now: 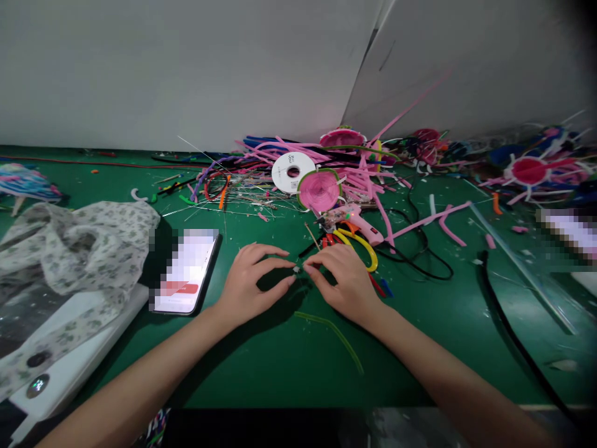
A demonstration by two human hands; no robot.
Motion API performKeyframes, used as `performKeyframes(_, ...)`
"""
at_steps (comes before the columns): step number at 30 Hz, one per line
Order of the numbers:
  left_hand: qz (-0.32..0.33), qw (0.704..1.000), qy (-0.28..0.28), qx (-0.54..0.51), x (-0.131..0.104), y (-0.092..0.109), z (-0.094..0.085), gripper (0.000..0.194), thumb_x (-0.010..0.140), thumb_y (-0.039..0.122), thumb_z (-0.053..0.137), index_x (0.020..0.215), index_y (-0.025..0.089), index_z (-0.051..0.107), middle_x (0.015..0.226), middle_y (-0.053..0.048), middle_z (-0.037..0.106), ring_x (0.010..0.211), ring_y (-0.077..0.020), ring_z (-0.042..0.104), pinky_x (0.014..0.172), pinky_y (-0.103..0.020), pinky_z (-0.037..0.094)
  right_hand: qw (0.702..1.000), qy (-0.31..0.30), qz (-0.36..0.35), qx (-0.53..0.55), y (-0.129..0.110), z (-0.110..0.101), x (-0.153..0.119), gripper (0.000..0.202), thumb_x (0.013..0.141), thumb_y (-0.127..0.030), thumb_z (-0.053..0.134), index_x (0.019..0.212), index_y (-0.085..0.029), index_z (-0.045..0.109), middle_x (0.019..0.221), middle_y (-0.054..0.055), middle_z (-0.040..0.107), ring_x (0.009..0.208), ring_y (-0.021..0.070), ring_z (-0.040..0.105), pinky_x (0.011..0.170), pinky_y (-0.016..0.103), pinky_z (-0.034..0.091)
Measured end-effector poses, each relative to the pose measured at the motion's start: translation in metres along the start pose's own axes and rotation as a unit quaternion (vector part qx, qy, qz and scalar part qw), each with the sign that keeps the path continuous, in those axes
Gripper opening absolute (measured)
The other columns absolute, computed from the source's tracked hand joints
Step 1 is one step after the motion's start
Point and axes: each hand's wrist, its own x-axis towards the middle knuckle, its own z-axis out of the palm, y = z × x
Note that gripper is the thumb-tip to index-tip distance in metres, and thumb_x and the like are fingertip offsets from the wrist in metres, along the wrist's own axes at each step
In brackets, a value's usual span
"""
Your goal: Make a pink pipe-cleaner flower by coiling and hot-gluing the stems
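My left hand (252,274) and my right hand (342,277) meet fingertip to fingertip above the green table. Thumb and forefinger of the left are pinched at a tiny whitish piece (296,269), too small to name. The right hand's fingertips are pressed together just beside it; what they hold, if anything, is hidden. Below the hands lies a bent yellow-green pipe cleaner (333,330). Yellow-handled scissors (370,255) and a pink glue gun (361,225) lie just beyond my right hand.
A phone (186,274) lies left of my left hand, near a floral cloth (107,242) over a white device (79,348). Behind are a pink coiled disc (319,190), a white spool (282,174) and piled pink pipe cleaners (368,180). A black cable (443,274) loops at right.
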Motion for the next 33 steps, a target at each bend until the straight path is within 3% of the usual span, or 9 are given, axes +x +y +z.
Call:
performKeyframes(22, 0.017, 1.0, -0.008, 0.013, 0.0002, -0.0004, -0.0001, 0.017, 0.085, 0.028, 0.062, 0.101, 0.027, 0.067, 0.108, -0.005, 0.066, 0.099, -0.0209, 0.059, 0.088, -0.042, 0.043, 1.0, -0.014, -0.001, 0.009, -0.0097, -0.0016, 0.0021, 0.009, 0.088, -0.022, 0.052, 0.082, -0.02, 0.058, 0.072, 0.001, 0.063, 0.073, 0.0168, 0.053, 0.071, 0.033, 0.036)
performKeyframes(33, 0.017, 1.0, -0.008, 0.011, 0.0002, -0.0005, 0.0, 0.017, 0.085, 0.028, 0.062, 0.101, 0.027, 0.067, 0.108, -0.005, 0.066, 0.1, -0.0207, 0.059, 0.088, -0.042, 0.044, 0.999, 0.027, -0.003, 0.021, -0.0068, -0.0031, 0.002, 0.007, 0.089, -0.022, 0.054, 0.084, -0.021, 0.058, 0.076, 0.002, 0.067, 0.074, 0.0167, 0.058, 0.073, 0.033, 0.039)
